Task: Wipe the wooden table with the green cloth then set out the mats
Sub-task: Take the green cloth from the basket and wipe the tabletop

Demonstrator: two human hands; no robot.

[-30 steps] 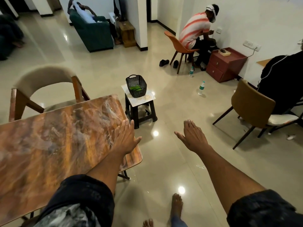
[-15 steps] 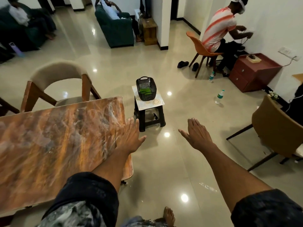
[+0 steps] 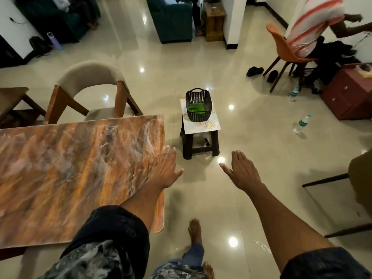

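While untouched, green cloth (image 3: 196, 108) in basket (image 3: 198, 103).

wooden table (image 3: 60, 178): cut off by the left edge at 9 o'clock; its near right side is hidden under the left forearm.
green cloth (image 3: 196, 108): only partly seen inside the black basket (image 3: 198, 97); the basket wall hides the rest.
mats (image 3: 209, 126): lie under the basket; how many cannot be told.
seated person (image 3: 314, 21): at 2 o'clock, head cut off by the top edge, motion-blurred.
brown chair (image 3: 360, 178): cut off at 3 o'clock.
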